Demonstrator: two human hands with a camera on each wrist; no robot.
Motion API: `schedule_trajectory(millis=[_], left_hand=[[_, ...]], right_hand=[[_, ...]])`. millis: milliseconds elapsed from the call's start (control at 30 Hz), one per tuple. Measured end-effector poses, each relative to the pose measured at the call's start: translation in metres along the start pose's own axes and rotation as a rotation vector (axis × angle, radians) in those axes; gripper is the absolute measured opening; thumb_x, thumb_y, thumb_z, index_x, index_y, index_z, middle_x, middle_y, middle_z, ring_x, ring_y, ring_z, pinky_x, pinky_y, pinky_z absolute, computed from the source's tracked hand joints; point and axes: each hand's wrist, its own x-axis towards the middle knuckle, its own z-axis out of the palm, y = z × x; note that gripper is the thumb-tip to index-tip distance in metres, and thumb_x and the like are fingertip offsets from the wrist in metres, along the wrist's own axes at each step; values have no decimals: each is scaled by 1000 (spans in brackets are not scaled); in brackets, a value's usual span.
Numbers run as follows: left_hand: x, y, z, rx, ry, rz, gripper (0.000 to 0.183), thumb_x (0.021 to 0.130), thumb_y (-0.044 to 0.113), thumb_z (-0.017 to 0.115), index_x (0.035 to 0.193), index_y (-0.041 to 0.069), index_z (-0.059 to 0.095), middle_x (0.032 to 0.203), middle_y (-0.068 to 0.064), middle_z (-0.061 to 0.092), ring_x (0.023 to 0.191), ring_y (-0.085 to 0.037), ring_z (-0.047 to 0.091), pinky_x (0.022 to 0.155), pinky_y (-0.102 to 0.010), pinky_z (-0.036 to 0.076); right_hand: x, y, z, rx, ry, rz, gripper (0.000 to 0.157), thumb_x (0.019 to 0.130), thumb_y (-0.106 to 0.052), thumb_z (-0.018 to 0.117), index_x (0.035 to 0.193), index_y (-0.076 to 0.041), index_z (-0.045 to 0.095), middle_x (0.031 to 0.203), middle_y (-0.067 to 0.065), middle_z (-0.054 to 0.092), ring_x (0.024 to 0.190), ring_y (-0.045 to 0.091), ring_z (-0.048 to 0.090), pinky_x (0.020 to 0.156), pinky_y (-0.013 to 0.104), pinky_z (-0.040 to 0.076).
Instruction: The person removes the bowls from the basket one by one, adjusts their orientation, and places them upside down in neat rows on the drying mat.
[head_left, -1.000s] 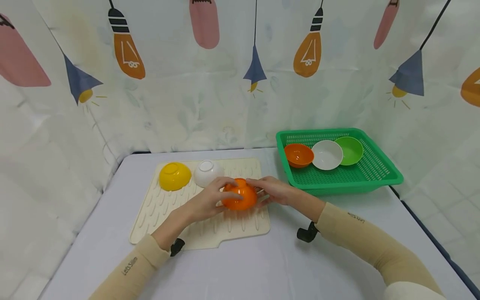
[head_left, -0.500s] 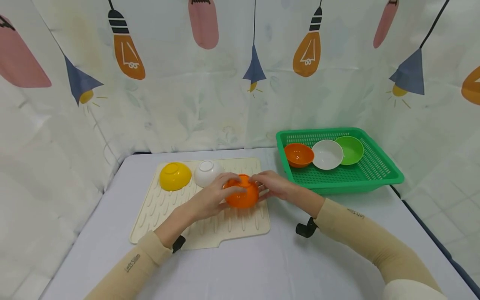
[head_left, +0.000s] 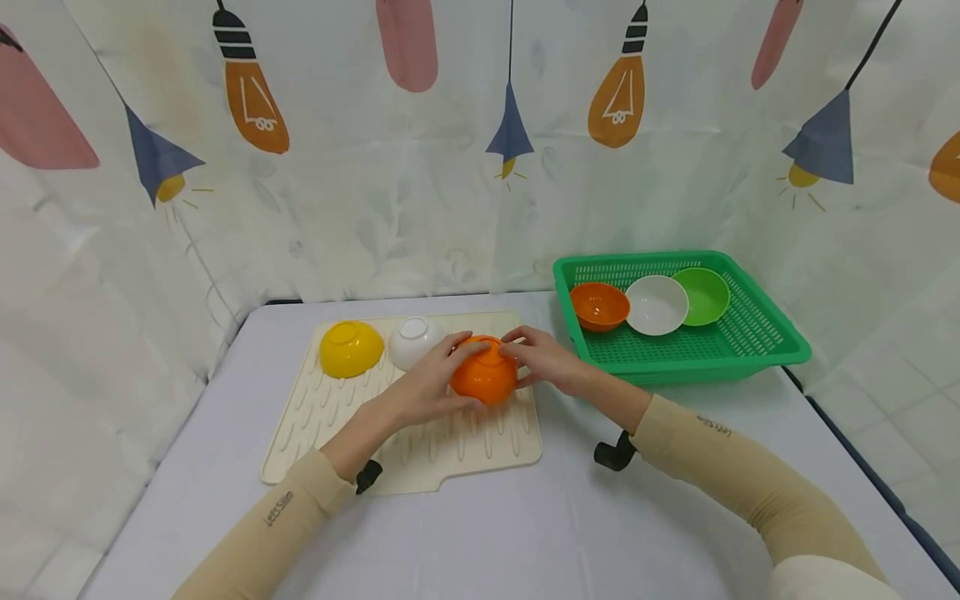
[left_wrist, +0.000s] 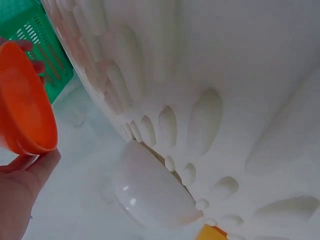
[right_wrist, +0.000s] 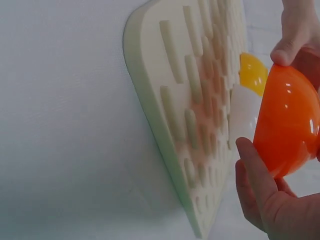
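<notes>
Head view shows us a glossy orange round bowl (head_left: 483, 379) held base-up above the cream ridged mat (head_left: 487, 450), and we judge that its smooth wall could slip and knock the upturned white round bowl (head_left: 411, 340) nearby if either grip loosened. We see the left hand (head_left: 431, 387) pinching it between thumb and partly spread fingers, while the right hand (head_left: 543, 362), fingers bent and parted, grips the opposite side
</notes>
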Motion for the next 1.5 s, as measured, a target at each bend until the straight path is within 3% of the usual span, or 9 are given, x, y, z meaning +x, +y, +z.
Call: schedule_trajectory(millis=[133, 267, 433, 667, 800, 1000, 1167, 1500], left_hand=[[4, -3, -2, 6, 9, -16, 80, 85, 30, 87, 150, 13, 45, 155, -21, 36, 135, -39, 46, 106, -52, 47], [9, -8, -7, -10, 26, 0, 77, 84, 26, 89, 145, 7, 46, 150, -17, 40, 131, -35, 49, 108, -48, 46], [16, -16, -9, 7, 38, 30, 75, 84, 25, 88, 142, 3, 45, 149, -19, 41, 131, -35, 49, 110, -49, 44], [29, -26, -13, 21, 20, 29, 76, 84, 24, 88, 141, 1, 44, 148, -19, 42, 129, -35, 50, 111, -49, 43], [39, -34, -16, -8, 17, -12, 80, 83, 24, 89, 143, -1, 43, 145, -17, 47, 127, -32, 51, 111, -47, 42], [53, -48, -16, -58, 19, -82, 76, 81, 28, 90, 139, 6, 46, 136, -11, 57, 120, -27, 56, 107, -43, 46], [61, -54, -15, -77, 24, -134, 70, 80, 26, 92, 130, 8, 46, 130, -10, 60, 115, -26, 58, 104, -41, 48], [75, -66, -8, -85, -19, -225, 70, 78, 22, 93, 128, 10, 45, 118, -10, 62, 104, -27, 60, 96, -42, 51]], right_hand=[[-1, 2, -3, -218, -28, -140, 57, 98, -32, 70, 145, -7, 47, 136, 16, 55, 118, 31, 58, 89, 39, 59], [0, 1, -7, -470, -52, -345, 75, 90, -27, 82, 149, -3, 42, 139, 14, 53, 121, 31, 56, 93, 39, 57], [4, -1, -9, -637, 6, -485, 79, 85, -25, 87, 147, 1, 45, 137, 13, 55, 120, 27, 55, 96, 42, 55], [13, 2, -9, -713, 49, -572, 81, 86, -24, 86, 151, -5, 42, 148, 13, 48, 129, 28, 51, 106, 43, 49], [23, 2, -10, -730, 54, -639, 75, 88, -19, 84, 150, -6, 43, 150, 15, 47, 135, 30, 47, 110, 45, 44], [40, -2, -15, -763, 58, -637, 59, 89, -15, 83, 137, -3, 52, 144, 16, 53, 134, 33, 48, 111, 45, 43], [51, -6, -14, -763, 68, -552, 61, 88, -12, 83, 140, -4, 52, 143, 13, 55, 133, 31, 48, 112, 44, 42], [65, -6, -5, -708, 67, -426, 59, 89, 1, 76, 140, 0, 47, 138, 15, 55, 124, 30, 52, 110, 42, 43]])
